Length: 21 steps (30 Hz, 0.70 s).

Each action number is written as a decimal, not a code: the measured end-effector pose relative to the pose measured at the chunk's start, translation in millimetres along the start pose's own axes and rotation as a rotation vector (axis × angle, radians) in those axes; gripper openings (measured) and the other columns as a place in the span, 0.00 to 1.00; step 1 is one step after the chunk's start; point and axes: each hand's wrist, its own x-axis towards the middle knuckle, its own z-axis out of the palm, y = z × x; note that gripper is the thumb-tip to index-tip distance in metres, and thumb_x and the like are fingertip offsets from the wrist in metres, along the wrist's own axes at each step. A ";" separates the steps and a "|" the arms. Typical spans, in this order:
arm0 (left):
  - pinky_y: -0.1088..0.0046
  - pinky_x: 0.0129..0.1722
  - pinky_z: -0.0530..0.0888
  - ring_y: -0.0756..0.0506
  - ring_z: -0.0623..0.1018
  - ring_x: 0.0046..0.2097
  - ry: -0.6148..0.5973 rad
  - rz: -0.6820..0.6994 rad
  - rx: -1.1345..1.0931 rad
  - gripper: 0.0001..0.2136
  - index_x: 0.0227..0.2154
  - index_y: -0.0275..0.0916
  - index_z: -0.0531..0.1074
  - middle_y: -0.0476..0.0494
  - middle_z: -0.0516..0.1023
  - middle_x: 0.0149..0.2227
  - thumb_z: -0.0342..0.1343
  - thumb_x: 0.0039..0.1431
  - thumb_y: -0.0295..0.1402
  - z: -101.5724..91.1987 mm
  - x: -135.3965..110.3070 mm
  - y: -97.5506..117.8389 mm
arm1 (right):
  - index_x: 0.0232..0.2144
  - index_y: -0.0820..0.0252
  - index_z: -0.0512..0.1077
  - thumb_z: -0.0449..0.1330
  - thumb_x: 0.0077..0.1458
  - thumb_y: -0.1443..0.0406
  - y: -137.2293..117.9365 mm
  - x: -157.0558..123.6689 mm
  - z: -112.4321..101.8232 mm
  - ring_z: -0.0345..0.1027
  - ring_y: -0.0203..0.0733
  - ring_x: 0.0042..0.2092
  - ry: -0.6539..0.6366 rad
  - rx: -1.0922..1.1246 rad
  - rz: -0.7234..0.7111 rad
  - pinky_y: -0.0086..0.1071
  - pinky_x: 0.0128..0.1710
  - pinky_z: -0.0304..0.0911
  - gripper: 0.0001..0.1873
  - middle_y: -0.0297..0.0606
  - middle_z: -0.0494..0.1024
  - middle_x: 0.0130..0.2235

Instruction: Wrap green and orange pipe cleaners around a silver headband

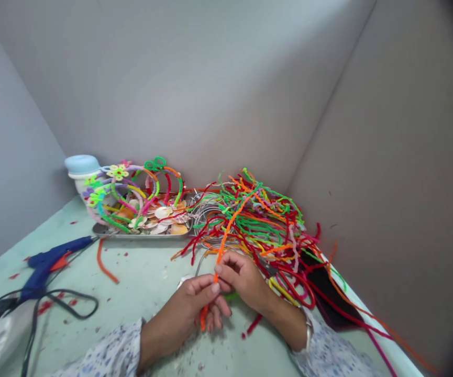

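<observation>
An orange pipe cleaner [230, 222] runs upward from between my two hands, its upper part in front of the heap and a short fuzzy end poking out below my fingers. My left hand [192, 301] pinches it low down between thumb and forefinger. Just above, my right hand [244, 277] grips the same stem with thumb and fingertips. A metal wire loop [199, 264] shows behind my left hand, partly hidden. Right beyond my hands lies a tangled pile of pipe cleaners [265, 220] in red, green, orange and pink.
A metal tray [143, 236] of seashells [163, 212] holds several colourful wrapped headbands [132, 183]. Behind it stands a white bottle with a blue lid [81, 164]. A blue glue gun [53, 256] with a black cord lies left. Red-handled scissors [300, 283] and a dark flat object [332, 303] lie right.
</observation>
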 end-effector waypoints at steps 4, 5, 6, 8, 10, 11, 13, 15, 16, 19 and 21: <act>0.83 0.18 0.64 0.54 0.73 0.20 -0.022 0.003 0.137 0.14 0.30 0.32 0.73 0.43 0.78 0.24 0.57 0.59 0.41 -0.2 -1.2 -3.0 | 0.25 0.59 0.67 0.63 0.51 0.56 4.2 -7.4 3.4 0.55 0.33 0.24 0.003 -0.073 -0.012 0.27 0.23 0.53 0.14 0.27 0.64 0.22; 0.83 0.18 0.64 0.54 0.72 0.20 -0.029 0.002 0.163 0.14 0.29 0.32 0.73 0.43 0.78 0.24 0.57 0.59 0.41 -0.2 -1.7 -3.2 | 0.25 0.59 0.67 0.63 0.52 0.57 5.5 -9.2 3.8 0.56 0.33 0.25 0.028 -0.111 -0.036 0.27 0.24 0.54 0.13 0.28 0.64 0.23; 0.83 0.18 0.64 0.54 0.72 0.20 -0.036 0.002 0.175 0.14 0.30 0.32 0.73 0.43 0.78 0.25 0.57 0.59 0.40 -0.3 -2.1 -3.3 | 0.25 0.59 0.68 0.62 0.53 0.58 6.5 -10.9 4.2 0.57 0.34 0.25 0.062 -0.148 -0.069 0.28 0.25 0.55 0.12 0.29 0.65 0.23; 0.82 0.20 0.65 0.54 0.73 0.22 -0.050 0.012 0.153 0.12 0.34 0.32 0.73 0.42 0.79 0.28 0.59 0.58 0.40 -0.9 -2.5 -2.9 | 0.25 0.58 0.68 0.60 0.54 0.59 8.0 -13.6 4.9 0.59 0.35 0.26 0.158 -0.203 -0.137 0.29 0.27 0.57 0.11 0.30 0.66 0.24; 0.81 0.22 0.66 0.54 0.74 0.24 -0.044 0.031 0.085 0.14 0.40 0.34 0.70 0.42 0.79 0.31 0.60 0.57 0.38 -1.4 -2.4 -2.4 | 0.25 0.58 0.68 0.59 0.56 0.58 9.0 -14.8 4.8 0.60 0.35 0.25 0.263 -0.221 -0.172 0.29 0.27 0.58 0.12 0.30 0.66 0.24; 0.81 0.22 0.67 0.53 0.74 0.24 -0.035 0.038 0.045 0.15 0.43 0.34 0.68 0.41 0.79 0.32 0.61 0.56 0.37 -1.7 -2.1 -2.2 | 0.26 0.58 0.67 0.58 0.56 0.57 9.7 -14.9 4.3 0.59 0.35 0.24 0.309 -0.212 -0.172 0.29 0.26 0.58 0.12 0.30 0.66 0.23; 0.81 0.23 0.67 0.53 0.74 0.25 -0.003 0.055 -0.027 0.15 0.43 0.35 0.66 0.42 0.79 0.33 0.60 0.57 0.35 -1.9 -1.6 -2.4 | 0.29 0.57 0.67 0.57 0.58 0.55 11.2 -14.0 2.6 0.58 0.35 0.22 0.376 -0.167 -0.149 0.29 0.24 0.57 0.13 0.28 0.65 0.20; 0.81 0.23 0.67 0.54 0.73 0.25 0.025 0.074 -0.072 0.12 0.41 0.36 0.65 0.42 0.79 0.32 0.59 0.58 0.34 -2.0 -0.9 -3.4 | 0.31 0.57 0.66 0.56 0.59 0.53 12.7 -12.5 0.6 0.58 0.34 0.22 0.405 -0.105 -0.133 0.28 0.23 0.56 0.14 0.27 0.65 0.20; 0.81 0.22 0.66 0.54 0.73 0.24 0.038 0.080 -0.080 0.10 0.39 0.36 0.64 0.42 0.79 0.32 0.58 0.59 0.34 -2.0 -0.5 -4.1 | 0.31 0.57 0.66 0.56 0.59 0.53 13.4 -11.8 -0.2 0.58 0.33 0.22 0.409 -0.080 -0.128 0.27 0.22 0.56 0.14 0.27 0.65 0.20; 0.82 0.20 0.65 0.54 0.73 0.22 0.068 0.076 -0.078 0.09 0.35 0.35 0.64 0.42 0.79 0.30 0.56 0.60 0.36 -2.3 0.9 -6.2 | 0.30 0.57 0.65 0.53 0.61 0.52 15.3 -11.3 -0.8 0.58 0.32 0.22 0.404 -0.037 -0.125 0.26 0.22 0.55 0.15 0.27 0.65 0.21; 0.82 0.19 0.65 0.54 0.73 0.21 0.077 0.069 -0.078 0.10 0.34 0.35 0.64 0.41 0.79 0.29 0.55 0.61 0.37 -2.5 1.7 -7.0 | 0.31 0.57 0.65 0.54 0.60 0.53 16.7 -12.0 0.8 0.57 0.32 0.22 0.358 -0.037 -0.104 0.26 0.22 0.55 0.14 0.26 0.64 0.21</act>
